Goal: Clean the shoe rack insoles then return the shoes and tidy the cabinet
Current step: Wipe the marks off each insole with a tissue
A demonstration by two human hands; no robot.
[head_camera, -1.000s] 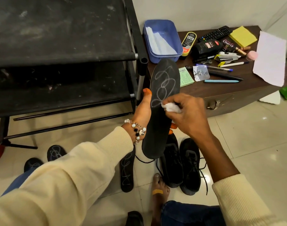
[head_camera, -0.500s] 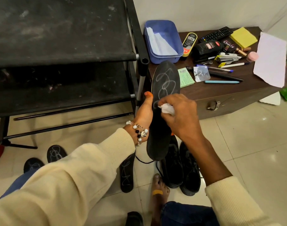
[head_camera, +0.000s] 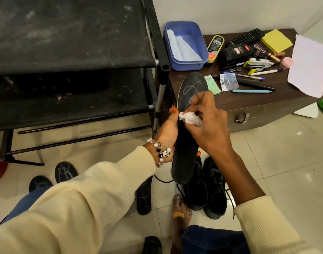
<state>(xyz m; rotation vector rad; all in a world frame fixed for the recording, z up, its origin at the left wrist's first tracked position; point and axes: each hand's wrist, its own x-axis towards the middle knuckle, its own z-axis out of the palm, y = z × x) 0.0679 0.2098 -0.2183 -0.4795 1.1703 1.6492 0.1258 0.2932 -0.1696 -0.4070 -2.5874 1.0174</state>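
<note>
Head view, left hand point(head_camera: 168, 132) grasping black insole point(head_camera: 186, 143), right hand point(head_camera: 208, 125) pinching white wipe point(head_camera: 189, 117), blue tub point(head_camera: 186, 44) holding white paper point(head_camera: 181, 45)

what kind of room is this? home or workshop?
Likely a home, perhaps an entryway or bedroom corner: a dusty black fabric shoe rack, black shoes on a tiled floor, and a low wooden cabinet cluttered with a remote, pens and shoe polish.

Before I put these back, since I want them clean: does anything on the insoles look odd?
Yes. The held insole has white scribbled loops near its toe end, just above the tissue. Three insoles on the floor carry similar scribbles.
</note>
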